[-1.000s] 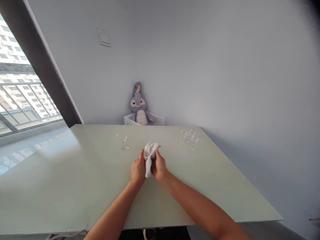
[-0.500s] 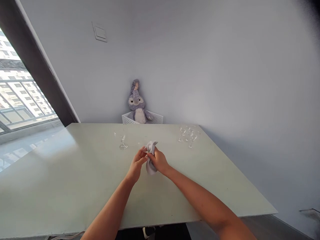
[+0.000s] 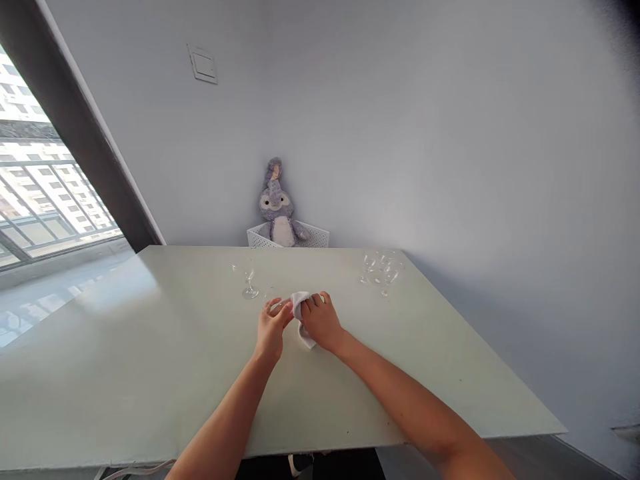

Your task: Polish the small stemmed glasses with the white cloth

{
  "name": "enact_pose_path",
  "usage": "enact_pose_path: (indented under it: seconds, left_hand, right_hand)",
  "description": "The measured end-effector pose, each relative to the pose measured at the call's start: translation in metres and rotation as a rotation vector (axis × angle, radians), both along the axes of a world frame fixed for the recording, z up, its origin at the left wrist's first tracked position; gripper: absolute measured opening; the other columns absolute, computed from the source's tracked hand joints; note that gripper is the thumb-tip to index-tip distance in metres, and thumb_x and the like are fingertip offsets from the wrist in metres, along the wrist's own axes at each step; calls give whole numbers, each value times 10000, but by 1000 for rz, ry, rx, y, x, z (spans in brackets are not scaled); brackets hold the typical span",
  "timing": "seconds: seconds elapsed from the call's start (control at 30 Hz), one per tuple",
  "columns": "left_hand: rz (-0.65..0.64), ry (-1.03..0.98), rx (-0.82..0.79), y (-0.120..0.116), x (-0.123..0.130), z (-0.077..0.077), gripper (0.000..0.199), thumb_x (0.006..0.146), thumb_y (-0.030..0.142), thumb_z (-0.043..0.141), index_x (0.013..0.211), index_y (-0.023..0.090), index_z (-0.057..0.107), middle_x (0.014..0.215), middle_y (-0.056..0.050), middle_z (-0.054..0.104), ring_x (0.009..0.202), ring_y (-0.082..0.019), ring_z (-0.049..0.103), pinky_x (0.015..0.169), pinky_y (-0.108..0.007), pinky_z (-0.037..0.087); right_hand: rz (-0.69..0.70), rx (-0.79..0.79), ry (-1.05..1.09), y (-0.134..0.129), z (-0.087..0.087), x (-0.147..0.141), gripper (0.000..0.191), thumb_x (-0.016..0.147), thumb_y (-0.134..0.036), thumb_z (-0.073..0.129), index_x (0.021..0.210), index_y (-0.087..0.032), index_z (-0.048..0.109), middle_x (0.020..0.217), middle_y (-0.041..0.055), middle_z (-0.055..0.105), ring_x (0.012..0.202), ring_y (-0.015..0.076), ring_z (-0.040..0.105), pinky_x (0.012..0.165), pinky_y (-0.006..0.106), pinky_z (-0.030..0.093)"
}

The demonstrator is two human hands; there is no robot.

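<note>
My left hand point(image 3: 271, 329) is closed around a clear glass point(image 3: 281, 305), mostly hidden by the fingers, so its full shape does not show. My right hand point(image 3: 321, 323) grips a pale grey-white cloth point(image 3: 299, 303), bunched against the glass, with a loose end hanging below the palm. Both hands are close together over the middle of the table. Beyond my left hand, a single clear stemmed glass point(image 3: 249, 285) stands upright. Farther right, several similar stemmed glasses point(image 3: 383, 270) stand in a group.
The pale green-white table point(image 3: 165, 373) spreads under my arms, its right edge near the wall point(image 3: 450, 167). Past the far edge, a grey plush toy point(image 3: 280, 217) sits in a white perforated basket point(image 3: 314, 235). A window point(image 3: 50, 180) is at the left.
My right hand has turned over, so its back now faces up with the fingers over the cloth. The cloth has shifted with it. My left hand has moved slightly.
</note>
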State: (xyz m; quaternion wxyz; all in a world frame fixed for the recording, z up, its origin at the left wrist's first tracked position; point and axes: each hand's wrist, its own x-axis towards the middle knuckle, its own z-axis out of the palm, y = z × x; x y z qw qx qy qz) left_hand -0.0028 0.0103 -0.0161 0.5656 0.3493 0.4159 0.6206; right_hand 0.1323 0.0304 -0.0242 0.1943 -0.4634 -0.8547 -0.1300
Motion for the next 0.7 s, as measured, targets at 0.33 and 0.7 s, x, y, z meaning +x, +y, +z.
enact_pose_path:
  seconds: [0.33, 0.7]
  left_hand:
    - [-568, 16, 293, -8, -14, 17, 529, 574, 464, 710, 995, 170, 581, 1098, -137, 598, 989, -309, 550, 820, -390, 416]
    - [-348, 11, 302, -12, 3, 15, 490, 649, 276, 705, 1063, 213, 450, 1241, -144, 508, 1155, -301, 465, 907, -439, 403]
  right_hand:
    - [525, -1606, 1052, -19, 25, 39, 328, 610, -396, 694, 719, -120, 555, 580, -23, 526, 515, 100, 490, 504, 232, 395]
    - [5, -1123, 2078, -8, -12, 5, 218, 698, -381, 621, 750, -191, 526, 607, -22, 549, 514, 109, 512, 488, 235, 427]
